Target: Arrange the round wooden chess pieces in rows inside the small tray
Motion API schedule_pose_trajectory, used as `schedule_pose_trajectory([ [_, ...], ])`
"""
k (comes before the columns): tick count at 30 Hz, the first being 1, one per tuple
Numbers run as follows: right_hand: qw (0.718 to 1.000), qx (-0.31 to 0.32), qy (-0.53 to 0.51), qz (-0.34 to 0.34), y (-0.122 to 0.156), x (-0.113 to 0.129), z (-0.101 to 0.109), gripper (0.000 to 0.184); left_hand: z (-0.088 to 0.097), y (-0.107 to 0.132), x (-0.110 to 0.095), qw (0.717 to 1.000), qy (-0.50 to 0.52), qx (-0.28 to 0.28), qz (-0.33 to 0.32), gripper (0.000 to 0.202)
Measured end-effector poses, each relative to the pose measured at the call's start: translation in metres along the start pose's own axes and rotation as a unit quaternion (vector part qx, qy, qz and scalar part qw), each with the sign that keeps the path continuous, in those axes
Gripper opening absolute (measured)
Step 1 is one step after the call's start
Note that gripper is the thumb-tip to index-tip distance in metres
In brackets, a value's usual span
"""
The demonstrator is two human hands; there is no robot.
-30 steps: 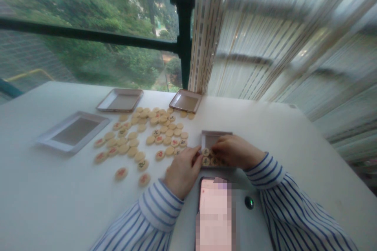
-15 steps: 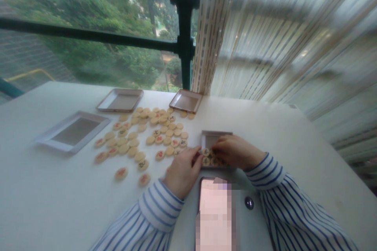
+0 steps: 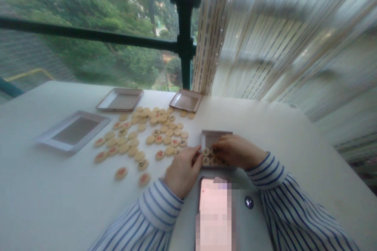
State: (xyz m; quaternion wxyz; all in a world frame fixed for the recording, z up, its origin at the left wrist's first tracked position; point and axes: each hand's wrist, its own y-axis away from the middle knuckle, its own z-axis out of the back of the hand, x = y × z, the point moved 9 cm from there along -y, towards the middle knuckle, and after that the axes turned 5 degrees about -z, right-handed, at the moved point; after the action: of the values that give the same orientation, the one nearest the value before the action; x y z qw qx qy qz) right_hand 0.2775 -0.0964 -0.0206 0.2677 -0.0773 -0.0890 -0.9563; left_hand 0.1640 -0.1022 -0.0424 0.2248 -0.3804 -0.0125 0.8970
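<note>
A small shallow box [image 3: 217,131] stands in front of me, with several round wooden Chinese chess pieces [image 3: 206,161] laid in rows in its near part, black characters facing up. My left hand [image 3: 183,170] is at the box's left side, thumb and forefinger closed against the edge. From the right, my right hand [image 3: 238,151] reaches into the box, its fingertips pressed together on a piece in the upper row. That hand covers the right part of the rows. Left of the box, many loose pieces [image 3: 133,142] are spread out, some with red or black characters, others blank side up.
A box lid or tray [image 3: 103,119] lies at the left, and two more trays [image 3: 140,91] [image 3: 200,100] stand at the back. A phone [image 3: 213,215] lies close to me, a small dark round object [image 3: 249,202] beside it. Behind the white table [image 3: 273,125] are a window and string curtain [image 3: 212,39].
</note>
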Motion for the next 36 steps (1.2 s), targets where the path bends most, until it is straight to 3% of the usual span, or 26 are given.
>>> schedule_pose_trajectory([
  [7, 0.999, -0.002, 0.007, -0.032, 0.006, -0.007, 0.012, 0.028, 0.002, 0.001, -0.001, 1.0, 0.003, -0.003, 0.001, 0.032],
  [14, 0.974, -0.073, 0.102, -0.191, 0.019, -0.042, 0.035, 0.03, 0.0, 0.0, 0.0, 1.0, 0.002, 0.001, 0.001, 0.032],
  [19, 0.957, -0.049, 0.131, -0.253, 0.021, -0.056, 0.029, 0.03, 0.0, 0.0, 0.0, 1.0, -0.005, -0.001, -0.007, 0.031],
  [29, 0.955, -0.025, 0.141, -0.26, 0.02, -0.065, 0.019, 0.029, -0.001, 0.0, -0.001, 1.0, -0.003, 0.002, -0.013, 0.032],
  [36, 0.954, -0.066, 0.141, -0.257, 0.023, -0.056, 0.032, 0.031, 0.005, 0.001, -0.007, 1.0, -0.003, -0.02, -0.02, 0.031],
])
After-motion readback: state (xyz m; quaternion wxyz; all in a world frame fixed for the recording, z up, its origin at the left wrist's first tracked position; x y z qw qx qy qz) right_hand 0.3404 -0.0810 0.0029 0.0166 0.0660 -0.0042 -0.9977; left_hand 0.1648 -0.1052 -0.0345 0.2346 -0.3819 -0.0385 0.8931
